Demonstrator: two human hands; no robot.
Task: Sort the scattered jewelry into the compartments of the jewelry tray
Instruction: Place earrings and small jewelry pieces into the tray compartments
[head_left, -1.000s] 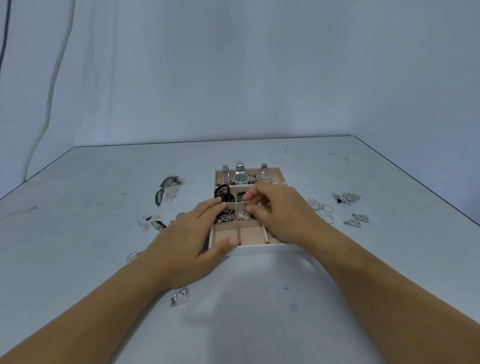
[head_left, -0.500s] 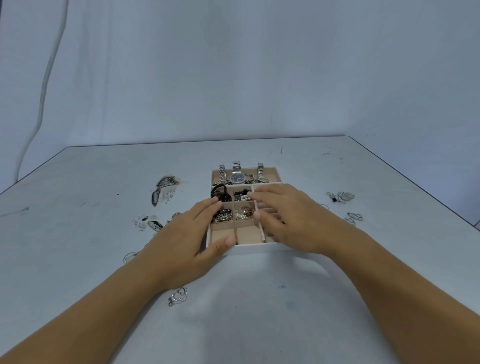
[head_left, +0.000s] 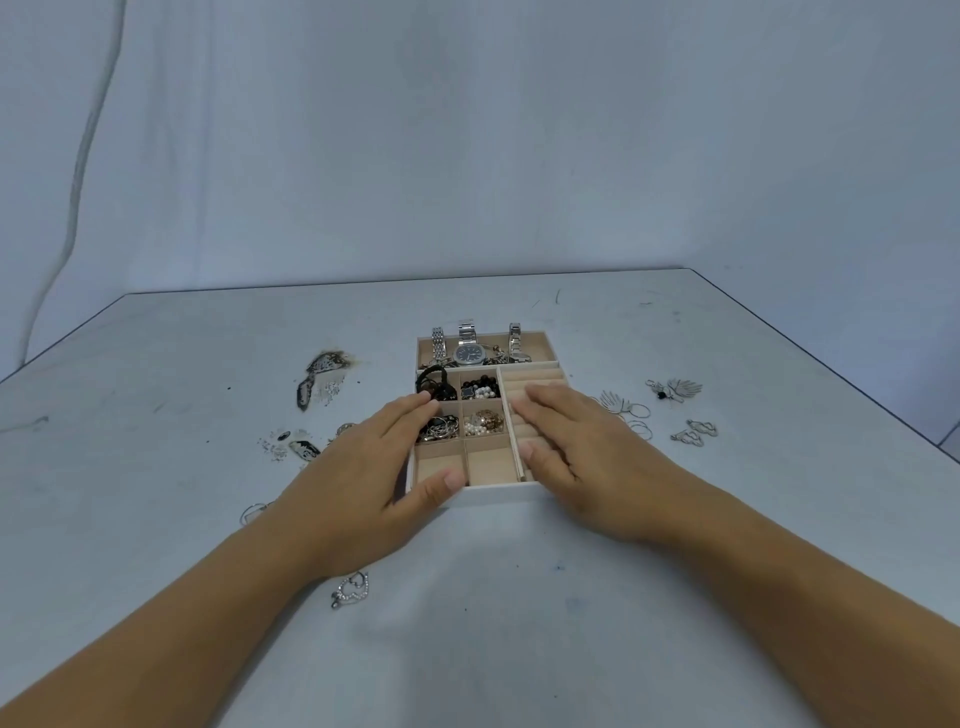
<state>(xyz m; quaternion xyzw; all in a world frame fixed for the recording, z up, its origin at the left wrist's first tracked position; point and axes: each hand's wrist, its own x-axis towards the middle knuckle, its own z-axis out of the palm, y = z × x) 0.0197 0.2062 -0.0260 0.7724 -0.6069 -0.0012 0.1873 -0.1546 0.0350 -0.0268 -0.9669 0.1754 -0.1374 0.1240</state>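
Note:
A beige jewelry tray (head_left: 493, 489) with white walls stands at the table's middle. Its far section holds watches (head_left: 470, 353); the small compartments hold black hair ties (head_left: 434, 387), beads (head_left: 480, 389), rings (head_left: 441, 428) and pearls (head_left: 483, 423). The two near compartments are bare. My left hand (head_left: 363, 483) rests on the tray's left side, thumb at the front wall, fingers apart. My right hand (head_left: 576, 447) lies flat over the ring-roll section on the right, holding nothing.
Loose jewelry lies around the tray: a heart pendant (head_left: 350, 590) near my left wrist, dark leaf-shaped pieces (head_left: 324, 366) and small items (head_left: 304, 448) at left, wing-shaped earrings (head_left: 675, 389), hoops (head_left: 636, 413) and a silver piece (head_left: 693, 432) at right. The table edge runs diagonally at right.
My right hand has opened from a pinch over the middle compartments and slid right, flat onto the ring-roll section. The left hand has stayed on the tray.

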